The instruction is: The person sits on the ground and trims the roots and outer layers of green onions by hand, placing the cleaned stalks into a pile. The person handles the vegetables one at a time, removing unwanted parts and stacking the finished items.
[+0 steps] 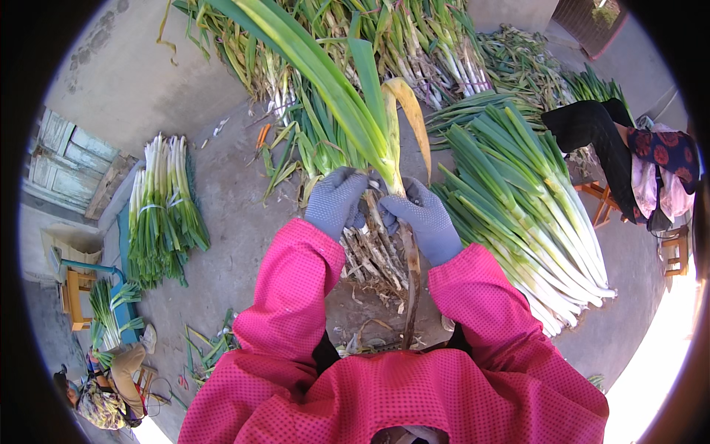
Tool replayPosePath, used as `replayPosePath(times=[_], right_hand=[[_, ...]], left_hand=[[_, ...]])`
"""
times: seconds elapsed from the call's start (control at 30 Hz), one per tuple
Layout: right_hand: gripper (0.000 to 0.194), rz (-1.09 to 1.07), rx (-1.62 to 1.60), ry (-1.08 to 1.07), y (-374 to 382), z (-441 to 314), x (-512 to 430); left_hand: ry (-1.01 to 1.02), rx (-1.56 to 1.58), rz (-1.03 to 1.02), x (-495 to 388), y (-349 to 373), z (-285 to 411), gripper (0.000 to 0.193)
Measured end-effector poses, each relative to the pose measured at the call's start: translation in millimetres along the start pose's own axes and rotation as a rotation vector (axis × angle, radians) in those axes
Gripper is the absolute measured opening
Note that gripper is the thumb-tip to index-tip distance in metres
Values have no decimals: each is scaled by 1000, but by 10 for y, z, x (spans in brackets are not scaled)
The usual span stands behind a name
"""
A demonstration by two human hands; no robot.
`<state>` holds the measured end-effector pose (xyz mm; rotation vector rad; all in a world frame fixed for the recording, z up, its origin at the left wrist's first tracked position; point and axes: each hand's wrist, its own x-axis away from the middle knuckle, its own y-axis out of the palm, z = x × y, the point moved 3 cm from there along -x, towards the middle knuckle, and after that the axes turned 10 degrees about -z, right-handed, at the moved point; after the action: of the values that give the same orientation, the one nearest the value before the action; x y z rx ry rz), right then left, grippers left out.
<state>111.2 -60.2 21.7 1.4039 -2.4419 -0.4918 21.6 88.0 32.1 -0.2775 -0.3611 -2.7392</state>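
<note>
My right hand [426,222], in a grey dotted glove, grips a large green onion [392,166] by its stem. Its green leaves rise towards the top of the view, and one yellowed, dry leaf [420,125] droops to the right. Below the hand, a brown, dirty outer skin [410,272] hangs down towards my lap. My left hand [337,201], gloved alike, has curled fingers just left of the stem; whether they pinch anything is hidden. Beneath both hands lies a bundle of untrimmed green onions [377,250] with brown, dry lower stalks and roots.
To the right lies a pile of cleaned green onions [532,222]. Tied bundles [166,211] rest at the left. More unpeeled onions [410,50] line the back wall. A person [111,383] sits lower left, another person's legs [593,133] show at right, near a wooden stool [599,200].
</note>
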Motion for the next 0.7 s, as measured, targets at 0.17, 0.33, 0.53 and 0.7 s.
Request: replayPosePath(times=[0.17,0.33,0.53,0.7], right_hand=[[35,55,-79,62,-59,-141,47],[47,-55,-273,98,-32,-17,10],[35,-41,-295,186,-86,411,-60],[32,43,-67,-7,-57,586,-139]], left_hand=[[348,669,227,-4,-375,56,18],[168,396,91,-60,-61,-135,18],[92,299,-88,-47,309,-121,32],[105,-22,110,24,386,-58,39]])
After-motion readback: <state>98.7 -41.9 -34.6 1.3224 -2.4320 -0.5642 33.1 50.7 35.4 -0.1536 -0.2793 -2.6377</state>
